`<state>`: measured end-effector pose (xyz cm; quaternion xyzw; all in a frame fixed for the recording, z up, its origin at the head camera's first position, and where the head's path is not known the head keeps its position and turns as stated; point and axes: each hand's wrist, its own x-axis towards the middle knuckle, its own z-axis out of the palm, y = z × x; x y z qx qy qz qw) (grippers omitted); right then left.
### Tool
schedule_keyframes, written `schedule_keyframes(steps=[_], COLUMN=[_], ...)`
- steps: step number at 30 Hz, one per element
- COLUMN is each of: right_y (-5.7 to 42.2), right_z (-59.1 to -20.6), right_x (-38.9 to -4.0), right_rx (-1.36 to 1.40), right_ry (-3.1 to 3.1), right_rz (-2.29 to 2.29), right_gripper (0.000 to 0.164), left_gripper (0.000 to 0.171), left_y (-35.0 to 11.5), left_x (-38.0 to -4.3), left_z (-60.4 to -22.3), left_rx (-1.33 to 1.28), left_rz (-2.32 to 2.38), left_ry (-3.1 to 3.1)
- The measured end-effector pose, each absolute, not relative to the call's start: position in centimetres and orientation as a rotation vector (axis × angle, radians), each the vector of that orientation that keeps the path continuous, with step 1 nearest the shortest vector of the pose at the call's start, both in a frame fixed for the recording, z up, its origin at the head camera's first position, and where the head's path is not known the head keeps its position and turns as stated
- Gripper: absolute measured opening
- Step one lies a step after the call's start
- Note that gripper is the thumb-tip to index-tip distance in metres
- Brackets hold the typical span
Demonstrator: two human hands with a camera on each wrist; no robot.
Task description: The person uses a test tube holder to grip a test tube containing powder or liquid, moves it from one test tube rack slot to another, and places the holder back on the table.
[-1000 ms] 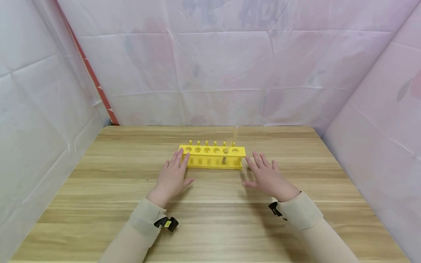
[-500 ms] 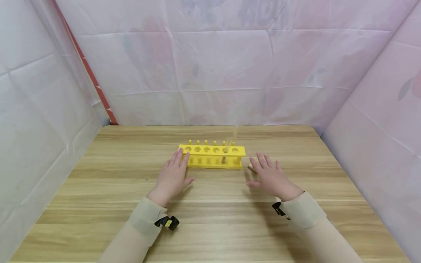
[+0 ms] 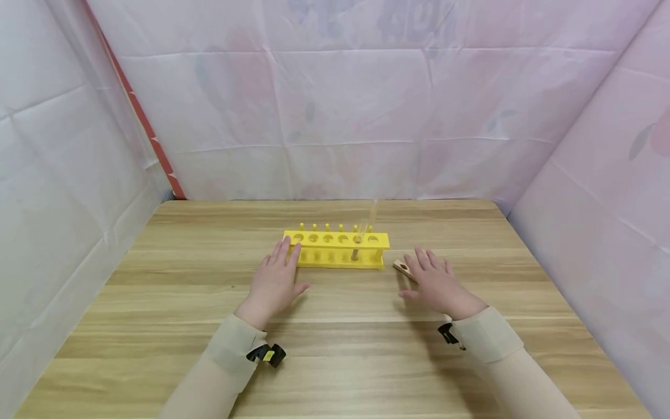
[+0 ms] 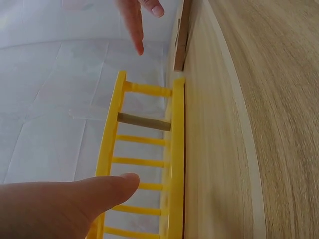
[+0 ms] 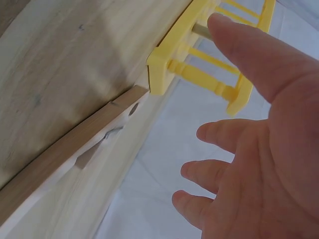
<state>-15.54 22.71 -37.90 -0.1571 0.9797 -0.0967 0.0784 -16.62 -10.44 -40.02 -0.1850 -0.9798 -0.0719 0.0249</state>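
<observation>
A yellow test tube rack (image 3: 335, 265) stands mid-table. One clear test tube (image 3: 361, 233) with greyish-brown contents sits in its second hole from the right and sticks up above the top bar. My left hand (image 3: 273, 285) rests its straight fingertips at the rack's left end, thumb spread. To the right of the rack lies a wooden test tube holder (image 3: 403, 269) with a hole and a metal spring (image 5: 113, 131), its near part covered by my right hand (image 3: 437, 285) in the head view. That hand hovers with fingers spread, gripping nothing.
The wooden table (image 3: 335, 361) has a back edge close to a pale patterned cloth wall (image 3: 345, 116). More cloth hangs on the left and right sides. Small yellow pegs (image 3: 327, 227) line the rack's rear side.
My right hand has drifted rightward from the rack's right end, uncovering the far end of the wooden test tube holder. The left hand stays at the rack.
</observation>
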Motion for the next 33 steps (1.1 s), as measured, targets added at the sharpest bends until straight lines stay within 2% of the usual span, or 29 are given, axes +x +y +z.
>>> schedule_keyframes(steps=[33], right_y=[24.8], right_z=[-39.4], right_x=[-15.1], right_rx=[-0.413], right_ry=[2.878], right_rz=[-0.251], right_gripper=[0.077], left_gripper=[0.081], left_y=[-10.2], left_x=[-16.2], left_z=[-39.0], left_rx=[-0.552], left_rz=[-0.197], left_ry=[-3.074])
